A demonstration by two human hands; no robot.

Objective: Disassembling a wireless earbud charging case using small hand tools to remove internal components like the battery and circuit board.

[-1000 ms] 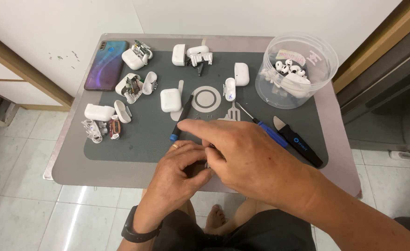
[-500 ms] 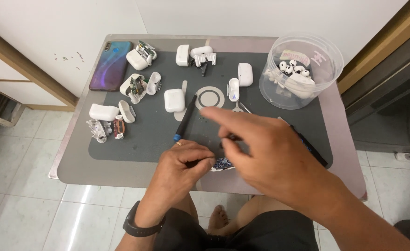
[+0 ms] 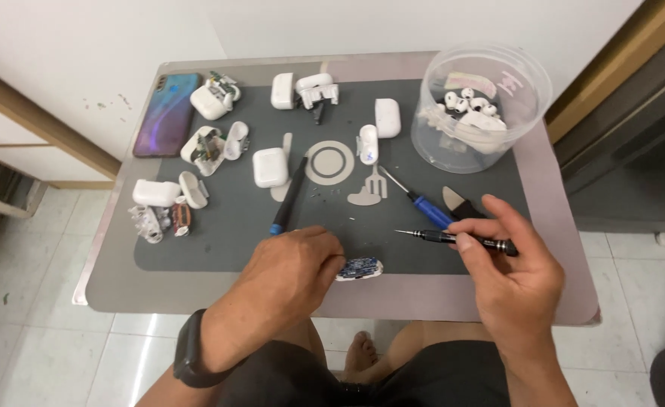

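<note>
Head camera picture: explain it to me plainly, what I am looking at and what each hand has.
The camera sits on a person's head and looks down at their two bare hands over a small table with a grey work mat. The left hand pins a small circuit board at the mat's near edge. The right hand holds a thin black screwdriver in its fingers. White earbud cases, some opened, a phone and a clear tub of earbuds lie around.
</note>
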